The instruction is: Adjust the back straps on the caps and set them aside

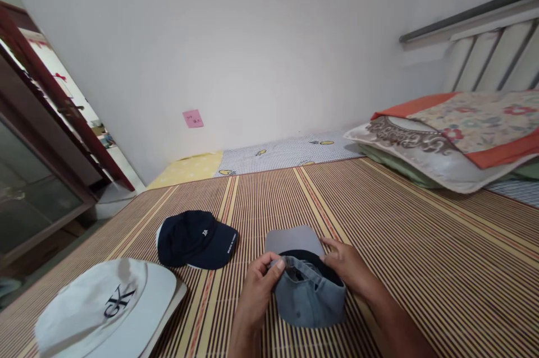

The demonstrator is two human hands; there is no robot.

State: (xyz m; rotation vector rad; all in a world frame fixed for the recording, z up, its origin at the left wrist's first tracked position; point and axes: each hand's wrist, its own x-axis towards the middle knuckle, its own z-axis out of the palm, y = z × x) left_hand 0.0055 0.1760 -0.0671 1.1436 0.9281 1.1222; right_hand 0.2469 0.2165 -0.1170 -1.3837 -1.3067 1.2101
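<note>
A grey-blue baseball cap (309,307) lies on the striped mat in front of me, its lighter brim pointing away and its inside and back strap showing. My left hand (261,285) pinches the cap's left edge between thumb and fingers. At the right side, where brim meets crown, my right hand (347,265) has its thumb and fingers on the cap. To the left rests a navy baseball cap (185,240) with small white lettering. Nearer to me on that side is a white cap (88,302) with black letters, apparently stacked over another pale brim.
The striped bamboo mat (269,201) covers the bed. Pillows (412,150) with a floral orange cover (484,122) lie at the far right, below a radiator (497,55). A pink note (192,118) is on the white wall. A dark red door frame (71,105) stands left.
</note>
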